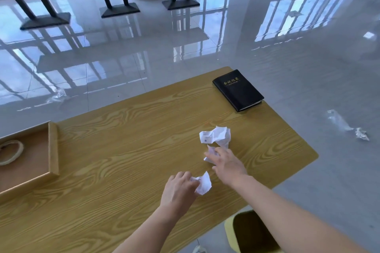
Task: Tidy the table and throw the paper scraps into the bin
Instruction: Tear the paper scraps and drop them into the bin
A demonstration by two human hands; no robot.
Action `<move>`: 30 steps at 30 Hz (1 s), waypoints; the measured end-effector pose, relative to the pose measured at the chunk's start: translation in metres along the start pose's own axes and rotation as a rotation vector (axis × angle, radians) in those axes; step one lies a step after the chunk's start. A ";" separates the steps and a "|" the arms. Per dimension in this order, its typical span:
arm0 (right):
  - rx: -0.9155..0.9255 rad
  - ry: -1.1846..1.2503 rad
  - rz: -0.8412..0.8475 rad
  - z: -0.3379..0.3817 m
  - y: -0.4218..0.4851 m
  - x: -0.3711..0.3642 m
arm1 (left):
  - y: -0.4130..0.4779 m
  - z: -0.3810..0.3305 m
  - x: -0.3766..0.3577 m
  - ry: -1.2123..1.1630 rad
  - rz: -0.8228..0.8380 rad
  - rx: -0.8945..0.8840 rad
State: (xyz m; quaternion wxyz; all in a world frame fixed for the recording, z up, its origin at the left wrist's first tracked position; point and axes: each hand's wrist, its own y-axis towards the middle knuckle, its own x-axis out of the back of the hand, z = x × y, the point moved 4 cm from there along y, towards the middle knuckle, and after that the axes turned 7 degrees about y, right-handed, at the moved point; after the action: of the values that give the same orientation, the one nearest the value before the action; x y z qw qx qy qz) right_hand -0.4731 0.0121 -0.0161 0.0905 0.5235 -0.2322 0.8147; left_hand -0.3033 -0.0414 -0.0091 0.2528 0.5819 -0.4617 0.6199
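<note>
On the wooden table, left hand grips one scrap; right hand half-hides a second scrap, its grip unclear.

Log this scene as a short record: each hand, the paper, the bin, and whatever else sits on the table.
left hand: left hand grips a crumpled scrap
right hand: right hand reaches out, fingers touching a small scrap
loose paper: large crumpled sheet just beyond the right hand
bin: yellow bin on the floor at the table's near right side
table: wooden table with a black notebook at its far right corner
left edge: tray holding a pale ring
</note>
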 end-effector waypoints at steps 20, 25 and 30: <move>0.032 0.232 -0.319 0.019 -0.035 0.019 | -0.032 0.024 0.028 -0.051 -0.169 0.134; -0.022 0.264 -0.415 0.024 -0.063 0.023 | -0.034 0.022 0.034 -0.123 -0.231 0.030; -0.134 0.224 -0.455 0.020 -0.104 0.015 | -0.038 0.011 0.037 -0.150 -0.267 -0.089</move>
State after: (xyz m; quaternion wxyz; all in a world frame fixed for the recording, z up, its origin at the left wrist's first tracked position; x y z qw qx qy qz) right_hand -0.4225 0.0920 0.0338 0.3310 0.4616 -0.1502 0.8092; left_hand -0.2728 -0.0419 0.0354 0.3236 0.6709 -0.4248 0.5146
